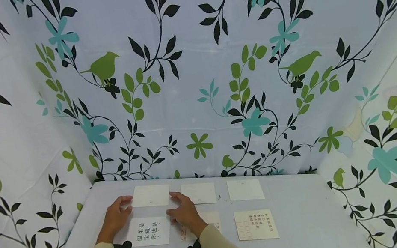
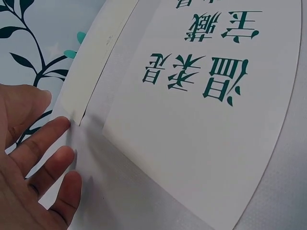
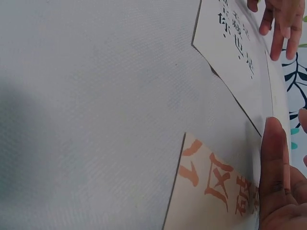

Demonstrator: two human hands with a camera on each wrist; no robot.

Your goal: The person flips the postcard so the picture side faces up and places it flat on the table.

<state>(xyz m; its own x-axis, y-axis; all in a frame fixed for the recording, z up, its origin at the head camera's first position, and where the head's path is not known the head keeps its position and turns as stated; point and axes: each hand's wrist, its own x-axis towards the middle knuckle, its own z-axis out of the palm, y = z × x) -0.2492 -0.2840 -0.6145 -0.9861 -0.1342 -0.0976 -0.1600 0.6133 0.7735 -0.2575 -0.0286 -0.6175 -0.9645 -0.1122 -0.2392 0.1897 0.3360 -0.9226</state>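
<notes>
A blank cream card (image 1: pixel 151 195) lies flat at the back left of the table, between the two hands. My left hand (image 1: pixel 116 217) is at its left edge, fingers loosely bent and spread; the left wrist view shows the fingertips (image 2: pixel 61 123) right by the card's corner. At the card's right edge is my right hand (image 1: pixel 186 213), its thumb and fingers apart with nothing gripped. Just in front lies a white card (image 1: pixel 150 237) with dark green characters. Beneath the right hand, a card with orange characters (image 3: pixel 206 191) is partly hidden.
Two more blank cards, one in the back middle (image 1: pixel 198 193) and one at the back right (image 1: pixel 245 189), continue the row. A cream card with brown writing (image 1: pixel 256 224) lies in front at right. A leaf-patterned cloth (image 1: pixel 194 98) hangs behind the pale table (image 1: pixel 307 219).
</notes>
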